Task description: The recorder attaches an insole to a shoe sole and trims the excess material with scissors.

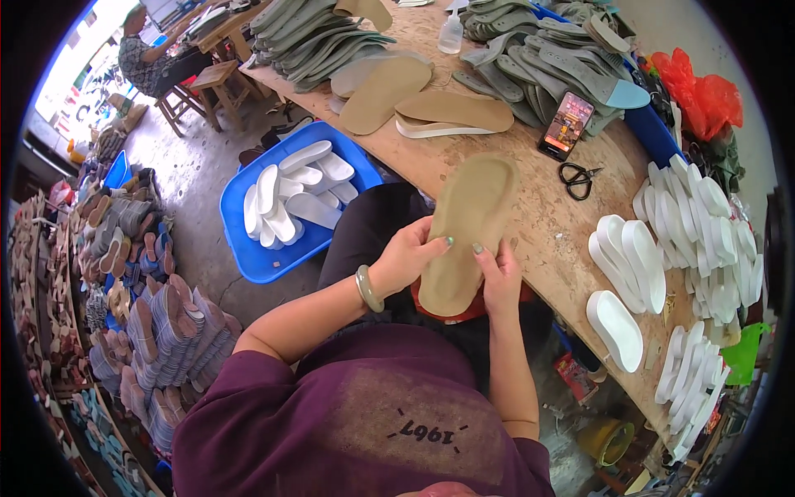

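Note:
Between my hands is a tan insole [469, 224], held over my lap at the table's edge with its broad end toward the table. My left hand [414, 255] grips its left side, thumb lying on the top face. On the opposite edge my right hand [499, 277] pinches it, thumb on top; the other fingers are partly hidden. Just beyond it on the table lie a tan insole with a white sole under it [454, 114] and another tan insole [387, 93]. Whether a white sole sits under the held insole cannot be seen.
A blue tub [277, 267] of white soles stands on the floor at left. On the wooden table [542, 240] are a phone [567, 126], black scissors [578, 180], grey insole piles [319, 41], a squeeze bottle [450, 33] and white soles [627, 261]. Striped slippers [174, 331] are stacked at lower left.

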